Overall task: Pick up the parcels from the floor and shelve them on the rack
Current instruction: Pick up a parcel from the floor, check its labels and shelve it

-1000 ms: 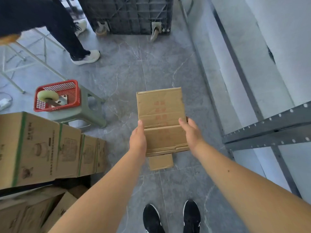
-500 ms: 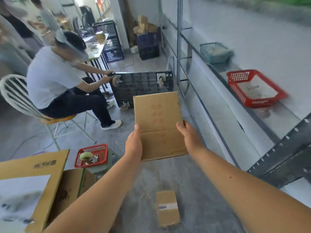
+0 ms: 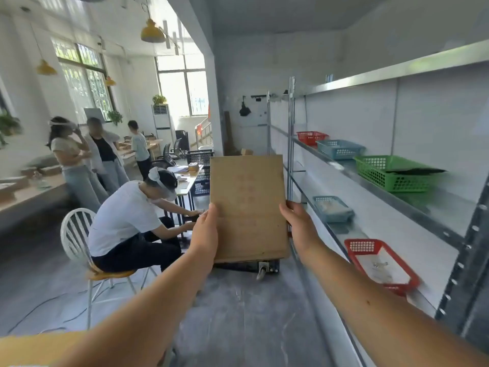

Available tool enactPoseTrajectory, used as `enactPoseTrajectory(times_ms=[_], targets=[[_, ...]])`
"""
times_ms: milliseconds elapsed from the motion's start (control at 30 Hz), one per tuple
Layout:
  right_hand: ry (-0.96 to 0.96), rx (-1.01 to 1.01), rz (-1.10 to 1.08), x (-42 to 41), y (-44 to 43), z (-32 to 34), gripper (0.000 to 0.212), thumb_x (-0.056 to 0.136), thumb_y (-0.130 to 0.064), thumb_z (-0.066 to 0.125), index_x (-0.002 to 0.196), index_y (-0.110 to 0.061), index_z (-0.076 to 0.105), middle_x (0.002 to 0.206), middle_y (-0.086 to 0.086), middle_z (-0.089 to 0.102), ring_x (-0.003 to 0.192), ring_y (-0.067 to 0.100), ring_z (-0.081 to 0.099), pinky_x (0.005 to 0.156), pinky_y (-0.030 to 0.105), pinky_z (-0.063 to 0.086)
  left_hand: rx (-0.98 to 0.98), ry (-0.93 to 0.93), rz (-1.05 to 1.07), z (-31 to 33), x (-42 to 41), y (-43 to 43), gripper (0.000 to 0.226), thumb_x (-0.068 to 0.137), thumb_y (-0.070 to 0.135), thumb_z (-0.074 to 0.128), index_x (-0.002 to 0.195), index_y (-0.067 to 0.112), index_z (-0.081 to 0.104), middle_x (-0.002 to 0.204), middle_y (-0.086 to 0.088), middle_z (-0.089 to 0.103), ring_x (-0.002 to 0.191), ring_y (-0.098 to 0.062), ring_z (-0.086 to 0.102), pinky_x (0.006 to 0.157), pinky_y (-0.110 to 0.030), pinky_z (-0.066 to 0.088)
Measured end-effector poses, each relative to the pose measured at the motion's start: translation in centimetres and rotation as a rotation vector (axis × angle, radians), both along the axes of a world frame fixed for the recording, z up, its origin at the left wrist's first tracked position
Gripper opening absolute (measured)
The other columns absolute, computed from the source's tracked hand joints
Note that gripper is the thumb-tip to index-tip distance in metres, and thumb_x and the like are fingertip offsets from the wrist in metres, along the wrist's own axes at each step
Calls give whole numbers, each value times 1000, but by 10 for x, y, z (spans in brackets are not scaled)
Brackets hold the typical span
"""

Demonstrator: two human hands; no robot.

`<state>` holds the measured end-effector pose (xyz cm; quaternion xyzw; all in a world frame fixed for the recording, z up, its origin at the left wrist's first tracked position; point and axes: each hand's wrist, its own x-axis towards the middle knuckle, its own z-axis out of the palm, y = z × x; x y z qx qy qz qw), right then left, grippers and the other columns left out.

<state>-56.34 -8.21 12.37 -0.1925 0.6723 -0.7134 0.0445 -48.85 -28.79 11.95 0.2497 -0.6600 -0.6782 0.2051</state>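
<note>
A flat brown cardboard parcel with faint red print is held up in front of me at chest height, its broad face towards me. My left hand grips its lower left edge, thumb on the front. My right hand grips the lower right edge, thumb on the front too. The metal rack with long grey shelves runs along the wall on my right, just beside the parcel.
On the rack stand a green basket, blue baskets, and red baskets. A person sits on a white chair at the left. A black wheeled crate lies on the floor ahead. Three people stand at the back left.
I have lifted the parcel from near the floor up to chest height and raised my head. The view went from the floor to the room and the rack's shelves.
</note>
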Motion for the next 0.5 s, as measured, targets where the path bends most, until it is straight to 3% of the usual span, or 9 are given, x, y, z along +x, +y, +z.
enactPoseTrajectory(times_ms=[100, 167, 267, 333, 433, 500], targets=[[48, -30, 45, -2, 5, 42, 17, 108, -31, 56, 118, -32, 70, 97, -24, 81, 86, -9, 74, 64, 11, 54, -33, 60, 30, 39, 6, 0, 77, 92, 82, 41, 151, 36, 55, 141, 6, 59, 131, -24, 53, 120, -48, 34], [74, -44, 71, -2, 8, 67, 15, 109, -34, 54, 109, -40, 67, 87, -37, 77, 79, -17, 70, 61, 9, 53, -64, 118, 37, 66, 5, 1, 71, 96, 80, 38, 154, 40, 50, 139, 9, 54, 126, -19, 48, 113, -44, 33], [118, -76, 78, -2, 13, 99, 17, 110, -29, 52, 106, -38, 67, 82, -37, 76, 74, -18, 70, 57, 5, 50, -73, 202, 32, 93, 6, 8, 67, 97, 79, 37, 157, 50, 41, 143, 14, 47, 128, -17, 43, 118, -47, 30], [141, -74, 56, -5, 17, 116, 17, 110, -31, 52, 107, -33, 68, 84, -28, 80, 79, -10, 73, 64, 13, 55, -62, 229, 26, 110, 9, 13, 67, 96, 81, 39, 156, 51, 42, 144, 15, 47, 130, -16, 42, 121, -50, 29], [131, -70, 31, -3, 24, 136, 33, 109, -42, 52, 128, -20, 67, 115, -4, 76, 108, 19, 68, 94, 39, 53, -58, 249, 5, 130, 7, 17, 64, 96, 80, 41, 150, 48, 47, 142, 13, 49, 133, -20, 45, 121, -49, 30], [122, -84, 30, -3, 29, 146, 39, 108, -47, 51, 132, -19, 67, 126, 5, 73, 115, 28, 67, 106, 51, 50, -25, 261, 12, 138, 4, 16, 64, 95, 80, 43, 148, 44, 46, 139, 10, 51, 128, -21, 48, 120, -49, 32]])
